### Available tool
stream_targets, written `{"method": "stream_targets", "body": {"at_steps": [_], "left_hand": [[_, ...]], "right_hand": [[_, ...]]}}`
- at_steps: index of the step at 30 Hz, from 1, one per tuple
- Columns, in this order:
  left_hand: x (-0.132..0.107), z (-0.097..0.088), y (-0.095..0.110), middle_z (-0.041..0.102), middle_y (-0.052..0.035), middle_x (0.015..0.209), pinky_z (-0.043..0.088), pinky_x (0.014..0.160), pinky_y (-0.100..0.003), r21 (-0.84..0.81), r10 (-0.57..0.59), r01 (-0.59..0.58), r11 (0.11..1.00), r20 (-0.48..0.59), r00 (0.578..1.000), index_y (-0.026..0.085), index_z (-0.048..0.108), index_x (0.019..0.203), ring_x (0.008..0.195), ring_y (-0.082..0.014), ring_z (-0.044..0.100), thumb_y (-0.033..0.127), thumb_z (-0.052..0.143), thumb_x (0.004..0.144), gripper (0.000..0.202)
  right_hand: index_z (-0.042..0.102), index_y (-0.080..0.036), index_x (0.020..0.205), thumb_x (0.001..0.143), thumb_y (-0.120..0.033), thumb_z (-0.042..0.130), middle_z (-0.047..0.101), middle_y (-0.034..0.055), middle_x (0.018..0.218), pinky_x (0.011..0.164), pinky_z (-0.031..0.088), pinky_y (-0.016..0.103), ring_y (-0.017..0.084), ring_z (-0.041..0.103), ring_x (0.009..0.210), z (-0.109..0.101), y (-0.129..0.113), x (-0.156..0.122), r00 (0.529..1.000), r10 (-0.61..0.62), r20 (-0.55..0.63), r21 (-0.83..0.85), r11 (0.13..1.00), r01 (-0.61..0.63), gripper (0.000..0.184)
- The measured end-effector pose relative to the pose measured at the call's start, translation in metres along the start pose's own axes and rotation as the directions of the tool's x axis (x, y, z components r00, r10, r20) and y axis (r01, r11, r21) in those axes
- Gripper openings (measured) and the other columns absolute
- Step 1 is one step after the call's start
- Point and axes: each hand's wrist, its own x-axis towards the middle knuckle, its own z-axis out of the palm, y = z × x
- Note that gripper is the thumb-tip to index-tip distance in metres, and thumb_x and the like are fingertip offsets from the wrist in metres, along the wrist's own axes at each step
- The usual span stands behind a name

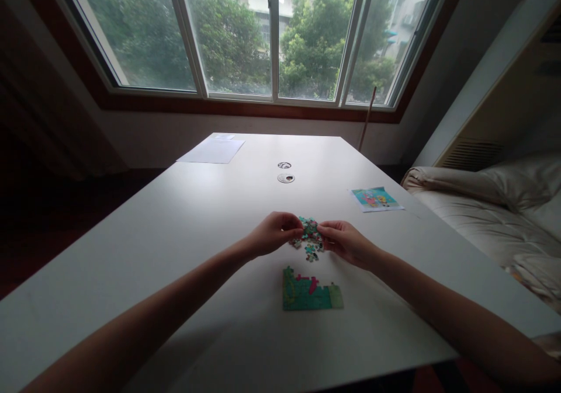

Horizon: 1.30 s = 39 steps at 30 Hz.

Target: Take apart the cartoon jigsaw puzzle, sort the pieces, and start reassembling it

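A small heap of loose jigsaw pieces [311, 242], teal, pink and white, lies on the white table between my hands. From the left, my left hand [278, 232] reaches to the heap's edge, thumb and fingertips closed on a jigsaw piece. Opposite it, my right hand [346, 242] pinches a piece at the heap's right side. Both pieces are mostly covered by fingers or blend into the heap. Nearer to me lies a joined section of jigsaw puzzle [307, 294], green and teal with pink parts; its lower edge is straight and its upper edge jagged.
A colourful picture sheet [377, 199] lies on the table's right side. Two round flat discs [286, 178] sit farther back, and white paper [213, 150] lies at the far left. Beyond the white table [175, 229] are a window and a pale sofa [495, 206].
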Motion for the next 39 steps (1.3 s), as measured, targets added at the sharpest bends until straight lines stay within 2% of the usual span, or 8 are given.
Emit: {"method": "stream_targets", "body": {"at_steps": [8,14,18,22,27,31,36,39], "left_hand": [[-0.002,-0.002,0.001,0.058,-0.0023,0.068,0.044,0.060,-0.023,0.114,0.086,-0.088,0.990,0.017,0.996,0.011,0.058,0.075,0.063,-0.0117,0.053,0.026,0.054,0.075,0.016],[-0.004,0.001,0.006,0.059,-0.0022,0.067,0.045,0.059,-0.022,0.097,0.107,-0.114,0.989,0.070,0.992,0.011,0.057,0.074,0.061,-0.0113,0.055,0.024,0.053,0.077,0.015],[-0.005,0.002,0.010,0.060,-0.0013,0.066,0.044,0.055,-0.020,0.170,0.142,-0.147,0.974,0.042,0.989,0.011,0.057,0.074,0.058,-0.0102,0.055,0.021,0.052,0.077,0.011],[-0.006,0.002,0.011,0.060,-0.0015,0.070,0.043,0.058,-0.020,0.402,0.320,-0.283,0.871,-0.027,0.947,0.013,0.059,0.075,0.060,-0.0097,0.052,0.015,0.052,0.077,0.007],[-0.006,0.004,0.010,0.058,-0.0042,0.076,0.043,0.067,-0.025,0.552,0.486,-0.408,0.727,0.006,0.874,0.014,0.059,0.078,0.072,-0.0131,0.052,0.016,0.047,0.082,0.013],[-0.006,0.003,0.009,0.060,-0.0029,0.073,0.043,0.063,-0.022,0.520,0.428,-0.343,0.782,-0.049,0.902,0.014,0.059,0.077,0.067,-0.0114,0.052,0.014,0.050,0.079,0.009],[-0.003,-0.002,0.004,0.062,-0.0012,0.064,0.041,0.055,-0.019,0.491,0.169,-0.108,0.864,-0.082,0.982,0.013,0.064,0.071,0.057,-0.0103,0.053,0.016,0.056,0.072,0.008],[-0.002,-0.005,-0.001,0.064,-0.0021,0.066,0.041,0.055,-0.020,0.485,0.079,-0.029,0.874,-0.084,0.993,0.014,0.066,0.074,0.058,-0.0114,0.055,0.021,0.056,0.072,0.013]], "right_hand": [[0.062,-0.012,0.080,0.068,-0.027,0.068,0.055,-0.0008,0.064,0.049,0.038,0.015,0.003,0.046,0.051,-0.002,-0.001,-0.002,0.992,0.115,0.053,0.071,0.990,-0.119,0.021],[0.062,-0.012,0.083,0.068,-0.025,0.068,0.056,0.0005,0.070,0.049,0.039,0.014,0.004,0.048,0.055,0.000,-0.002,-0.004,0.990,0.100,0.101,0.075,0.991,-0.107,0.021],[0.060,-0.011,0.078,0.068,-0.023,0.068,0.053,-0.0026,0.060,0.047,0.037,0.014,0.003,0.045,0.050,0.000,-0.003,-0.003,0.987,0.127,0.094,0.147,0.979,-0.140,0.017],[0.056,-0.011,0.070,0.068,-0.020,0.067,0.049,-0.0045,0.052,0.044,0.035,0.015,0.003,0.043,0.046,0.001,-0.005,-0.001,0.970,0.226,0.092,0.264,0.933,-0.242,0.014],[0.055,-0.011,0.067,0.067,-0.017,0.067,0.051,-0.0038,0.051,0.044,0.035,0.014,0.003,0.044,0.046,0.002,-0.007,0.000,0.957,0.278,0.076,0.331,0.899,-0.288,0.013],[0.056,-0.012,0.067,0.068,-0.018,0.066,0.049,-0.0047,0.050,0.044,0.036,0.015,0.003,0.043,0.045,0.001,-0.006,0.001,0.984,0.176,0.004,0.313,0.935,-0.169,0.012],[0.059,-0.013,0.068,0.066,-0.021,0.069,0.047,-0.0055,0.050,0.044,0.035,0.015,0.003,0.041,0.045,0.000,-0.006,0.001,0.996,0.086,-0.036,0.225,0.971,-0.076,0.013],[0.061,-0.013,0.072,0.065,-0.025,0.070,0.051,-0.0037,0.057,0.045,0.035,0.016,0.002,0.042,0.047,0.000,-0.006,0.000,0.998,0.046,-0.049,0.123,0.992,-0.040,0.017]]}}
